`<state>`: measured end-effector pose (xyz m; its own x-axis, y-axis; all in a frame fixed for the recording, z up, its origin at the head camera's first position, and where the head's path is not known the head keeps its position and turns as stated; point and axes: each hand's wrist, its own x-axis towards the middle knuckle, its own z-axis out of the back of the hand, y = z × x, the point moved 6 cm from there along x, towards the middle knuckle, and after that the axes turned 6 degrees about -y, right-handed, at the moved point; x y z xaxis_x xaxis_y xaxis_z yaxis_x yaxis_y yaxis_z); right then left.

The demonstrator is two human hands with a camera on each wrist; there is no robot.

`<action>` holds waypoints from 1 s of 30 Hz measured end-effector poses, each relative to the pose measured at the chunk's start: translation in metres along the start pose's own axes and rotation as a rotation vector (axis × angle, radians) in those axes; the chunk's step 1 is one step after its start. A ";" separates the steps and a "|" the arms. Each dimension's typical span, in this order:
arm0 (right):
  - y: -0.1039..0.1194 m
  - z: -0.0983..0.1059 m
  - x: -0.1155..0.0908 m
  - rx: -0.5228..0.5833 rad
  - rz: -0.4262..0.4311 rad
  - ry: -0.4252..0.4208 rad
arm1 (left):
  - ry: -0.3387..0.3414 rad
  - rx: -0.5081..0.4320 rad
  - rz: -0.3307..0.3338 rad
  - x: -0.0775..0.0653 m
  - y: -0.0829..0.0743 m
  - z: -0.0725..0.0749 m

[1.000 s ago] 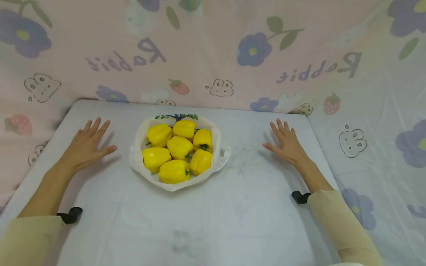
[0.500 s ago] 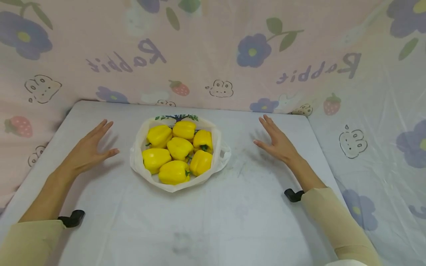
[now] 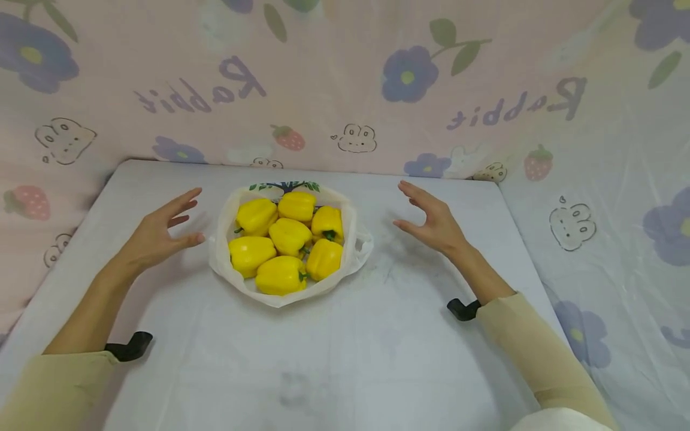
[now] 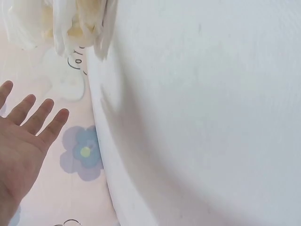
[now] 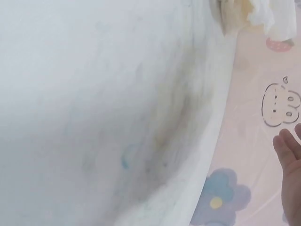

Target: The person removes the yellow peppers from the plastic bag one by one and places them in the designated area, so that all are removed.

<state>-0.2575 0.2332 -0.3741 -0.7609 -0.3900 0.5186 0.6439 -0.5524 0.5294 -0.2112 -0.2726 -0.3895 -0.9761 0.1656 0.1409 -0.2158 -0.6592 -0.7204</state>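
Observation:
A white plastic bag [image 3: 221,263] stands wide-mouthed on the white table, with several yellow bell peppers [image 3: 290,237] inside it. To its left is my left hand [image 3: 159,233], thumb and fingers spread and pointing at the bag, holding nothing. On the other side my right hand [image 3: 433,221] faces the bag in the same way, farther off than the left, with nothing in it. The left wrist view catches part of the bag [image 4: 63,23] at the top and my left hand [image 4: 23,146] with fingers apart. Only some fingers and the palm edge of my right hand [image 5: 291,174] show in the right wrist view.
The white table [image 3: 345,359] has faint smudges. A pink curtain [image 3: 323,78] printed with flowers and rabbits hangs right behind it and along both sides. Black wrist mounts [image 3: 132,346] stick out near both cuffs.
Both hands have moved inward toward the bag, from flat and spread to turned on edge with palms facing each other. The bag and peppers have stayed in place.

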 end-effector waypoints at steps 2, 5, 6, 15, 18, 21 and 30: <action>0.006 -0.003 0.005 0.042 0.003 0.005 | 0.011 -0.005 0.007 0.001 -0.002 -0.003; 0.014 -0.008 0.012 0.078 0.002 0.014 | 0.024 -0.003 0.013 0.003 -0.006 -0.007; 0.016 -0.009 0.014 0.088 0.002 0.015 | 0.033 -0.005 0.018 0.003 -0.007 -0.008; 0.066 -0.013 0.028 0.214 -0.013 0.048 | 0.105 -0.033 0.027 0.009 -0.012 -0.019; 0.078 -0.015 0.032 0.239 -0.042 0.067 | 0.134 -0.051 0.020 0.012 -0.014 -0.023; 0.082 -0.020 0.035 0.244 -0.048 0.076 | 0.158 -0.069 0.024 0.014 -0.014 -0.027; 0.062 -0.049 0.043 0.265 -0.016 0.104 | 0.189 -0.059 0.069 0.018 -0.016 -0.038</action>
<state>-0.2541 0.1468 -0.3521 -0.7662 -0.4641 0.4445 0.6202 -0.3527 0.7007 -0.2245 -0.2313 -0.4011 -0.9649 0.2603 -0.0358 -0.1417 -0.6303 -0.7633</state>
